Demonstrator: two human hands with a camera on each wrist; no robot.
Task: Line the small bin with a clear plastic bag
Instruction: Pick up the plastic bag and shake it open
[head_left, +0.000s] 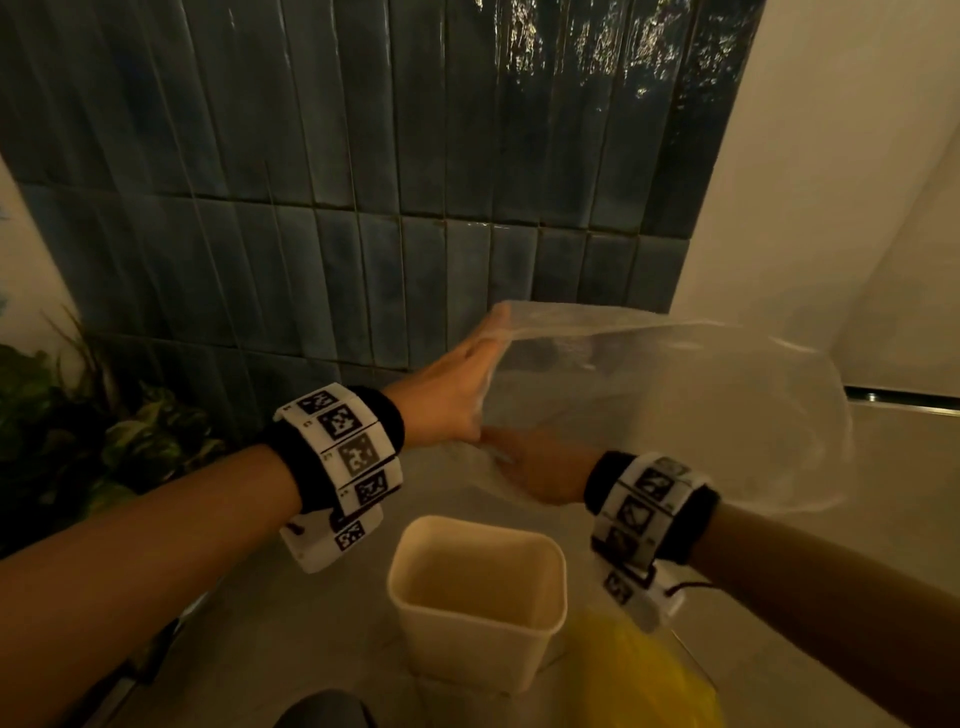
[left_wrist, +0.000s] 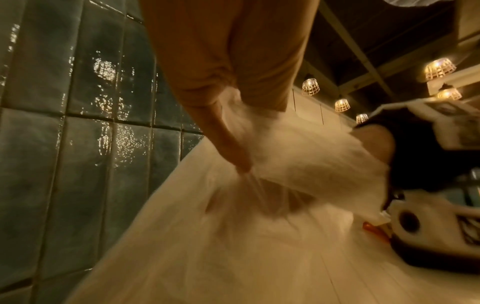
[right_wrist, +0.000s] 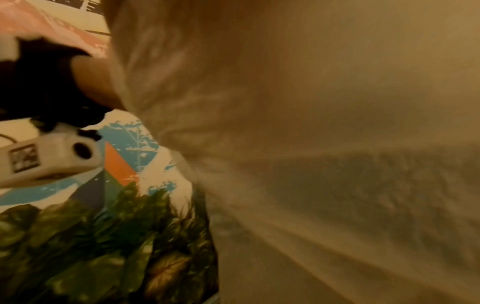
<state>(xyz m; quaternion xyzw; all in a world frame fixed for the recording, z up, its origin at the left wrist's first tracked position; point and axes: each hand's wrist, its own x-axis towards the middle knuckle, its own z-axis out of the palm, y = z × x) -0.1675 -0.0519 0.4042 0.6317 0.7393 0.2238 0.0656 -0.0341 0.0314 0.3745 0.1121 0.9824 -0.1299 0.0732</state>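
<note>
The clear plastic bag (head_left: 675, 405) billows in the air above and behind the small beige bin (head_left: 478, 597), which stands upright and empty on the pale floor. My left hand (head_left: 485, 374) holds the bag's left edge, fingers stretched along it. In the left wrist view, thumb and fingers of the left hand (left_wrist: 241, 166) pinch gathered plastic (left_wrist: 298, 156). My right hand (head_left: 524, 462) sits just below the left, veiled by the film, and grips the bag near the same edge. In the right wrist view the blurred bag (right_wrist: 324, 144) fills most of the frame and hides the fingers.
A dark blue tiled wall (head_left: 363, 208) stands close behind. A leafy plant (head_left: 78, 426) is at the left, and a pale wall panel (head_left: 857, 208) at the right. A yellow bag (head_left: 639, 675) lies on the floor right of the bin.
</note>
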